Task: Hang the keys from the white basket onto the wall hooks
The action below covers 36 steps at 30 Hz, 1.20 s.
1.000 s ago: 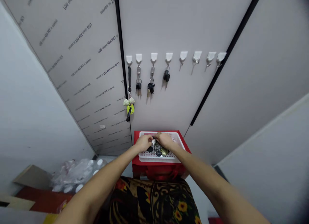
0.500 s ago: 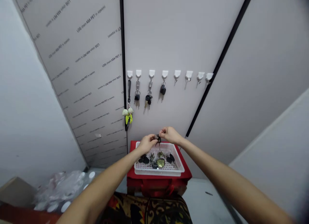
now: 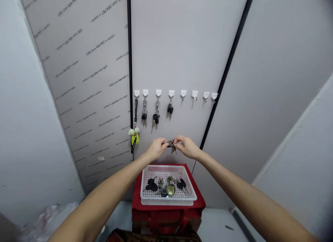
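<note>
Between my two hands hangs a bunch of keys [image 3: 173, 149] on a metal clip, held above the far edge of the basket. My left hand [image 3: 156, 148] pinches the clip's left end. At its right end, the fingers of my right hand [image 3: 187, 147] are closed on the ring part. Below them, a white plastic basket [image 3: 168, 202] holds several loose keys with black heads [image 3: 153, 186] and a round gold-coloured piece [image 3: 170, 190]. On the wall above, a row of white hooks [image 3: 183, 93] runs across; keys [image 3: 170, 108] hang from the left ones.
The basket stands on a red box-shaped bag [image 3: 200, 200]. A lanyard with a yellow-green tag [image 3: 135, 139] hangs at the far left of the row. Clear plastic wrapping [image 3: 49, 221] lies on the floor at lower left.
Both hands have lifted the keys up and away from the basket, stretching the clip out sideways between them. The camera view has tilted upward, so the wall hooks and basket appear lower.
</note>
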Available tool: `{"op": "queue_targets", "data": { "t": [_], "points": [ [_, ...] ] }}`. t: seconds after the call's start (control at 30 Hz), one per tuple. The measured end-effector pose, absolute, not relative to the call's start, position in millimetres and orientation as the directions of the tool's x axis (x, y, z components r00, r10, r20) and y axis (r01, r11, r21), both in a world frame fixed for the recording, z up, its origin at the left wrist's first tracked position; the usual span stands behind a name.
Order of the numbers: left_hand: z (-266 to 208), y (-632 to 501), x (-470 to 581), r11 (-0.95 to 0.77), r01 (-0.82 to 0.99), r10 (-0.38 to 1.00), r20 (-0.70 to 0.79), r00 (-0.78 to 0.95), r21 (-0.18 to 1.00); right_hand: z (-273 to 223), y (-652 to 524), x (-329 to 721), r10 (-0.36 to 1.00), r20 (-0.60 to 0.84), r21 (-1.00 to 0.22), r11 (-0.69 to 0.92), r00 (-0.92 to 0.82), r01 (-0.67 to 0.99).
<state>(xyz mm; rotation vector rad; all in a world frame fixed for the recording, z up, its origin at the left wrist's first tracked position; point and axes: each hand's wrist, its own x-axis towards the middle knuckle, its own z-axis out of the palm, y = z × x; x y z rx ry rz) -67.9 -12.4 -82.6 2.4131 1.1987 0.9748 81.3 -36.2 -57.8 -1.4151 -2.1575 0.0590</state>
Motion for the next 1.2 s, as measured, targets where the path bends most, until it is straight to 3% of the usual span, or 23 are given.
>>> {"op": "queue_targets", "data": {
  "t": [0.1,0.2,0.37,0.5,0.67,0.8,0.93,1.03,1.2],
  "points": [
    [-70,-13,-64,-0.591,0.536,0.807,0.461,0.37,0.604,-47,-33,82,0.795,0.556,-0.249,0.438,-0.243,0.864],
    [-58,-13,-56,-0.584,0.401,0.811,0.492,0.317,0.705,-35,-34,82,0.771,0.601,-0.272,0.443,-0.209,0.854],
    [-39,-8,-45,-0.37,0.104,0.869,0.305,0.389,0.923,-19,-43,84,0.669,0.697,-0.251,0.566,-0.26,0.785],
    [-31,-4,-47,-0.378,0.055,0.828,0.311,0.467,0.924,-17,-51,87,0.681,0.661,-0.264,0.603,-0.314,0.753],
    [-35,-7,-53,-0.168,0.021,0.609,0.087,0.789,0.986,-21,-56,90,0.744,0.587,-0.372,0.597,-0.318,0.711],
    [-42,-13,-54,-0.01,-0.036,0.593,0.035,0.804,0.999,-25,-54,93,0.728,0.632,-0.36,0.58,-0.266,0.731],
    [-47,-18,-49,0.054,-0.165,0.617,0.097,0.781,0.985,-27,-50,96,0.674,0.69,-0.319,0.61,-0.263,0.726],
    [-49,-17,-43,-0.001,-0.181,0.664,0.136,0.736,0.983,-30,-45,97,0.71,0.672,-0.431,0.606,-0.211,0.669],
    [-47,-10,-32,-0.326,-0.011,0.805,0.284,0.521,0.945,-35,-40,98,0.9,0.435,-0.819,0.404,-0.019,0.408]
  ]
}}
